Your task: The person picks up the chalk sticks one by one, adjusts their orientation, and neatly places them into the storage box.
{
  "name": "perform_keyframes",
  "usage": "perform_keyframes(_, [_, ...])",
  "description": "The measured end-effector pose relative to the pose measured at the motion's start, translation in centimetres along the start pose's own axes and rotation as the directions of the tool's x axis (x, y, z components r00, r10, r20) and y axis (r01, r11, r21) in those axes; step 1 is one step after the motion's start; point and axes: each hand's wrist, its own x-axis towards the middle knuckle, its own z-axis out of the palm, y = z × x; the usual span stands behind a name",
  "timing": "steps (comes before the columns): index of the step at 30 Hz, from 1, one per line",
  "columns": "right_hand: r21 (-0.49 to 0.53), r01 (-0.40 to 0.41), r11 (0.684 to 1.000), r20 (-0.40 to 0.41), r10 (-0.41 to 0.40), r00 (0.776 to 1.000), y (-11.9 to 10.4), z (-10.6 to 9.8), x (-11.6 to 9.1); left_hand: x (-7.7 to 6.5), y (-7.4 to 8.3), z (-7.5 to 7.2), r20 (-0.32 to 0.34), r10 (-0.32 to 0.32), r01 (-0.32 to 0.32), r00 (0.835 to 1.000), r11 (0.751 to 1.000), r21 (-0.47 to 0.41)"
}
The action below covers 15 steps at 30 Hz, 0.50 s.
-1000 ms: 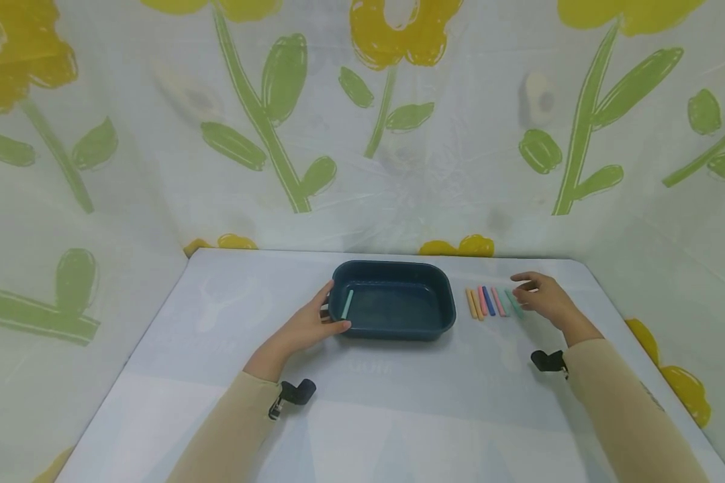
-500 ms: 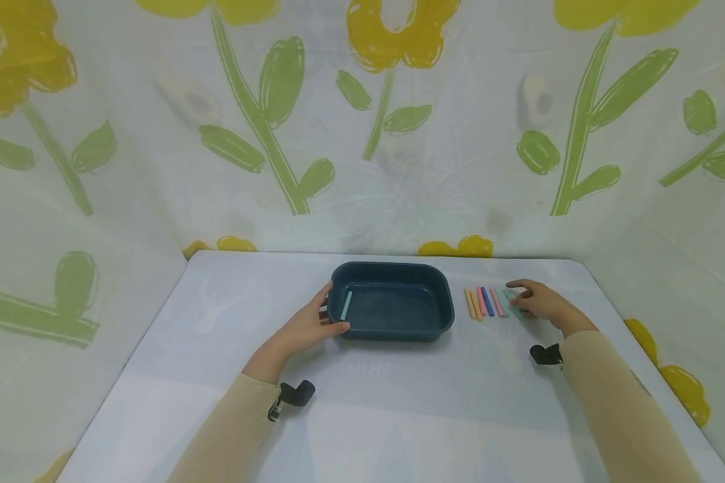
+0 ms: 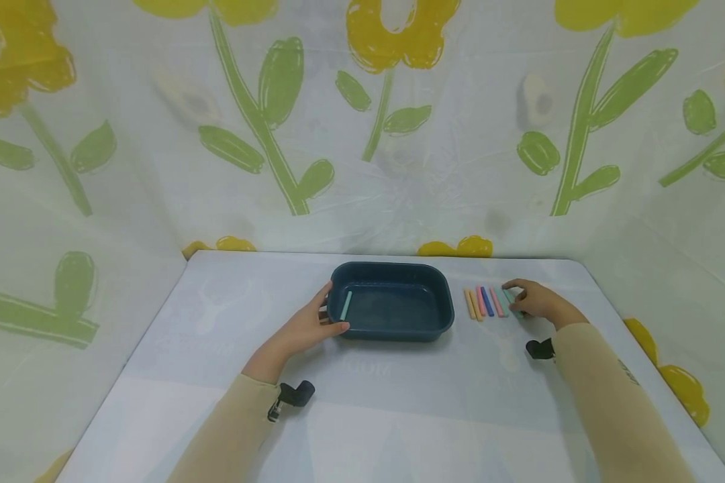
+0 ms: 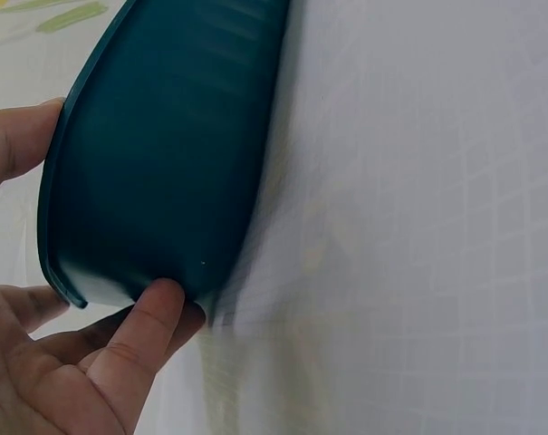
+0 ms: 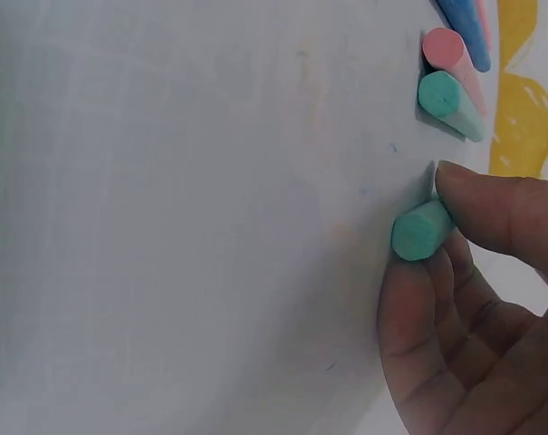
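A dark teal rectangular dish (image 3: 393,334) stands on the table with one light green chalk stick (image 3: 346,306) lying inside its left end. My left hand (image 3: 299,330) grips that end, the thumb along the front side and the fingers round the short wall. To the right of the dish, my right hand (image 3: 538,303) pinches another green chalk stick (image 5: 418,234) between thumb and fingers, low over the table. Just left of that hand lies a row of chalks: orange-yellow sticks (image 3: 473,304), pink sticks (image 3: 497,302), a blue stick (image 3: 487,302) and a green stick (image 5: 450,101).
The white table (image 3: 362,416) reaches forward to a hanging sheet (image 3: 459,168) printed with yellow flowers and green leaves, which also covers both sides. A small black camera is strapped to each wrist.
My right hand has moved slightly left and down onto the rightmost green chalk, and thumb and fingers have closed round it. The left hand and the dish have stayed in place.
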Motion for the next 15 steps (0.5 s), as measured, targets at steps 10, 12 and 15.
perform_keyframes(10, [0.096,0.05,0.994,-0.055,-0.045,0.997,0.1,0.2,-1.7,-0.1,0.0,0.0,-0.001,0.003,-0.003,1.0,1.0,-0.016])
perform_keyframes(12, [0.122,0.047,0.991,-0.065,-0.039,0.997,0.0,0.3,-2.0,-0.1,-0.1,0.0,-0.002,0.004,-0.004,1.0,1.0,-0.011])
perform_keyframes(15, [0.164,0.051,0.985,-0.071,-0.04,0.997,0.0,0.5,-2.4,-0.1,-0.1,0.0,-0.002,0.008,-0.008,1.0,1.0,-0.006])
